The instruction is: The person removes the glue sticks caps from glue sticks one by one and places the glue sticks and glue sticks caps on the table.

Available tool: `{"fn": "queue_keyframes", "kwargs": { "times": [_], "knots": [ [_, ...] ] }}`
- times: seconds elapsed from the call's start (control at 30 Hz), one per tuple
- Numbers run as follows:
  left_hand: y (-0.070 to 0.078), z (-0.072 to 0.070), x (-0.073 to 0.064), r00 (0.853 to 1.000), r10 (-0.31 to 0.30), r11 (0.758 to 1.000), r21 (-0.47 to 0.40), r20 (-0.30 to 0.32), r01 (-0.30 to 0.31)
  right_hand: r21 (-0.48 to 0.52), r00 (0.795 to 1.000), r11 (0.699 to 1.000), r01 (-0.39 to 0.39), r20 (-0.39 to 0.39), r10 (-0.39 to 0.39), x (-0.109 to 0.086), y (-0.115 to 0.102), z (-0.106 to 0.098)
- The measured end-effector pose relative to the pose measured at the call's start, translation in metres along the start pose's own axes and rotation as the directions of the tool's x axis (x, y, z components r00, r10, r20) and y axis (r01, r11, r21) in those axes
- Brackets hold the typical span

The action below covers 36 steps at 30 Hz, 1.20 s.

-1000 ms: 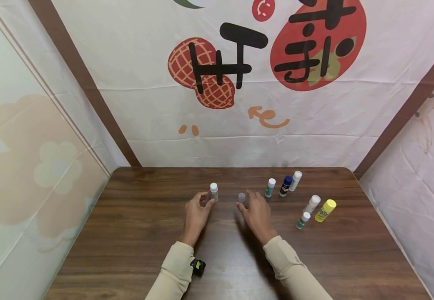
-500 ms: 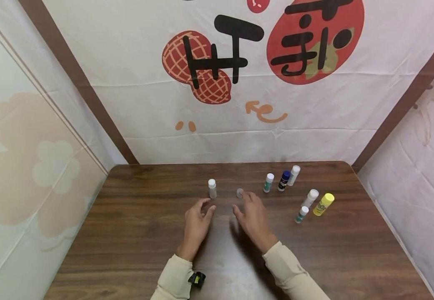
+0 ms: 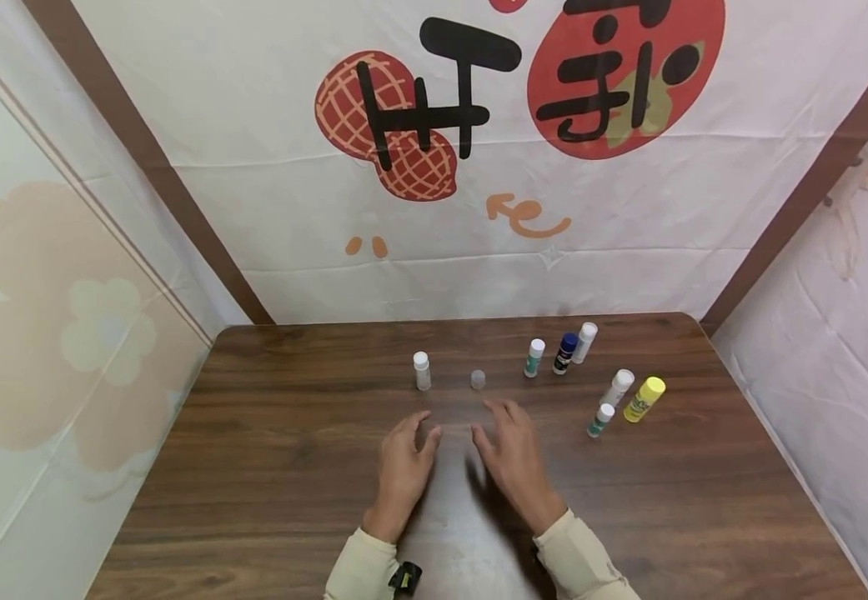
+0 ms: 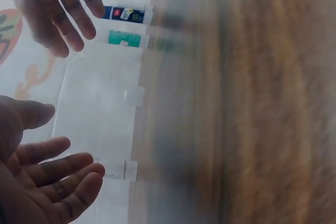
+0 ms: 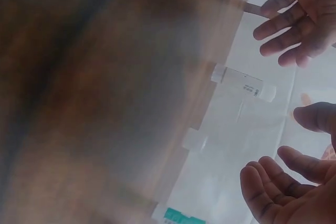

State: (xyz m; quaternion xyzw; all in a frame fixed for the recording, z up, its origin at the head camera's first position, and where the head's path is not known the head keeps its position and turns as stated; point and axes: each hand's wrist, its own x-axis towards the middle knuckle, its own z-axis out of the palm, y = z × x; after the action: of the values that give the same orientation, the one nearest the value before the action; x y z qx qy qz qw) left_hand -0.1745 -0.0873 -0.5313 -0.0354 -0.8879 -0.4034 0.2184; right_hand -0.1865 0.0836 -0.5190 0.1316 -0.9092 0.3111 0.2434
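A white-capped glue stick (image 3: 422, 372) with a whitish body stands upright on the table, left of the middle. To its right sits a small translucent cap (image 3: 478, 380). My left hand (image 3: 405, 462) is on the near side of the glue stick, apart from it, fingers loosely bent and holding nothing. The right hand (image 3: 516, 458) hovers on the near side of the cap, thumb and fingers spread, touching nothing. In the right wrist view, printing shows on the glue stick (image 5: 244, 83), and the cap (image 5: 195, 140) stands beside it.
Further right stand a teal-labelled glue stick (image 3: 534, 358), a dark blue one (image 3: 565, 353) and a white one (image 3: 585, 342). Nearer are another white stick (image 3: 618, 388), a small teal one (image 3: 601, 420) and a yellow one (image 3: 644, 399). A printed cloth (image 3: 403, 292) hangs behind the wooden table (image 3: 268, 467).
Both hands have drawn back toward the body, the left away from the glue stick and the right away from the cap. Both objects stay standing on the table. The head view has shifted slightly.
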Motion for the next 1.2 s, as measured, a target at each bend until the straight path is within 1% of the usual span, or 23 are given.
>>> {"fn": "queue_keyframes", "kwargs": {
  "times": [0.1,0.23,0.3,0.47,0.53,0.67,0.77,0.87,0.97,1.1,1.2],
  "knots": [
    [0.0,0.002,-0.002,1.0,0.019,0.999,0.027,0.007,-0.019,-0.001,1.0,1.0,0.008,-0.014,-0.008,-0.007,0.003,0.0],
    [-0.002,0.004,-0.007,1.0,0.026,0.999,0.019,0.017,-0.026,0.004,1.0,1.0,-0.007,-0.016,0.007,-0.018,0.009,-0.003],
    [-0.003,0.004,-0.01,1.0,0.024,0.999,0.026,0.016,-0.025,0.007,0.999,0.999,-0.038,-0.003,0.038,-0.024,0.013,-0.006],
    [-0.006,0.004,-0.016,0.999,0.032,0.995,0.09,0.015,-0.033,0.004,0.992,0.992,-0.123,0.026,0.123,-0.034,0.021,-0.014],
    [-0.005,0.002,-0.018,0.999,0.027,0.994,0.104,0.023,-0.029,-0.004,0.99,0.99,-0.14,0.013,0.14,-0.037,0.025,-0.018],
    [-0.002,0.0,-0.018,0.999,-0.001,0.994,0.108,0.035,-0.003,-0.016,0.983,0.983,-0.181,-0.041,0.181,-0.038,0.035,-0.027],
    [-0.001,-0.001,-0.018,0.999,-0.017,0.995,0.101,0.042,0.013,-0.023,0.965,0.966,-0.257,-0.063,0.255,-0.037,0.042,-0.036],
    [0.001,-0.003,-0.017,0.999,-0.024,0.996,0.088,0.046,0.02,-0.019,0.935,0.937,-0.349,-0.073,0.346,-0.035,0.05,-0.046],
    [0.001,-0.004,-0.016,0.999,-0.021,0.997,0.07,0.037,0.018,0.012,0.901,0.906,-0.423,-0.096,0.422,-0.034,0.058,-0.056],
    [0.001,-0.004,-0.015,1.0,-0.01,0.999,0.053,0.015,0.009,0.064,0.863,0.872,-0.484,-0.127,0.489,-0.034,0.069,-0.065],
    [0.001,-0.004,-0.015,1.0,-0.011,0.999,0.052,0.015,0.01,0.085,0.846,0.859,-0.506,-0.147,0.513,-0.034,0.077,-0.071]
  ]
}}
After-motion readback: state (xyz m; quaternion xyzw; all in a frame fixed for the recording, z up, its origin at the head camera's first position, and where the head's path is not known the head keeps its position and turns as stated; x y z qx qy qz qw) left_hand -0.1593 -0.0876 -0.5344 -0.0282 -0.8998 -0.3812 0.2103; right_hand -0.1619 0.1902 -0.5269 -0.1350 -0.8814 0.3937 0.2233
